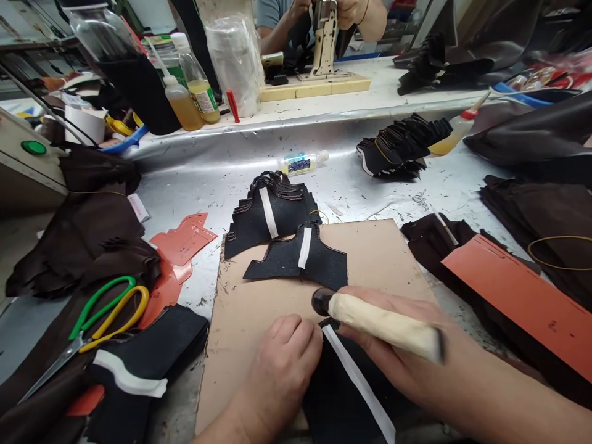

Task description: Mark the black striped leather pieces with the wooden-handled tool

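Observation:
My left hand (287,361), fingers curled together, presses at the left edge of a black piece (335,394) with a white strip along it. A hammer-like tool (379,320) with a pale wrapped handle and dark rounded head lies in my right hand (393,336), whose fingertips also reach the black piece's top edge. Both hands are over a tan board (259,302). Beyond them, another black piece (324,253) with a white strip overlaps a stack of similar pieces (287,213). What my left fingertips pinch is hidden.
Scissors (108,314) and more black pieces (171,339) lie at left, near orange templates (180,243). An orange sheet (522,302) rests on dark material at right. Behind stand bottles (198,92); another person's hands (354,12) are at a machine (325,43).

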A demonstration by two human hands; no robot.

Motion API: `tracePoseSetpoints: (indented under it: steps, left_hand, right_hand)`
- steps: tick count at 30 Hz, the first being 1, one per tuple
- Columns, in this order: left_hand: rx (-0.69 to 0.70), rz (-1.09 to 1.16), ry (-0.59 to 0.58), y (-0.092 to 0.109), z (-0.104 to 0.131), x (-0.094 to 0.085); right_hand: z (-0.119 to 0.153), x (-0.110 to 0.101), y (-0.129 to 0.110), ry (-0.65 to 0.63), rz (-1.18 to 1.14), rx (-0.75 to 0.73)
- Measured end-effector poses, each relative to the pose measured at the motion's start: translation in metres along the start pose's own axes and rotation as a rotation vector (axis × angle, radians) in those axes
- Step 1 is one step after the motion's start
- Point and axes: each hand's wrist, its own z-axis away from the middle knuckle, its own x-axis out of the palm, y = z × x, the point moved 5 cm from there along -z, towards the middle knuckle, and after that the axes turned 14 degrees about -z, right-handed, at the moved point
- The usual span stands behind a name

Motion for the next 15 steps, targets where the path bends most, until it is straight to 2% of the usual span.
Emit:
tracePoseSetpoints:
  steps: [2, 5, 7, 10, 12, 15]
  left_hand:
    - [-0.037, 0.019, 0.023, -0.001, 0.002, 0.000]
    - [-0.134, 0.001, 0.091, -0.005, 0.005, 0.000]
    - [-0.185, -0.015, 0.104, -0.007, 0.006, 0.001]
    - [-0.206, 0.008, 0.070, -0.007, 0.005, 0.004]
    - [-0.208, 0.021, 0.056, -0.007, 0.006, 0.004]
    - [-0.238, 0.035, 0.038, -0.012, 0.008, 0.003]
  right_hand:
    - [-0.002, 0.002, -0.001, 0.009, -0.041, 0.013]
    - [-0.007, 0.007, 0.004, -0.092, -0.020, 0.119]
    - [-0.010, 0.004, 0.001, -0.098, 0.006, 0.109]
    - [-0.011, -0.004, -0.011, 0.060, -0.051, -0.051]
    - [-0.007, -0.001, -0.010, 0.110, -0.109, -0.072]
    - [-0.001, 0.012, 0.009, -0.043, -0.107, 0.081]
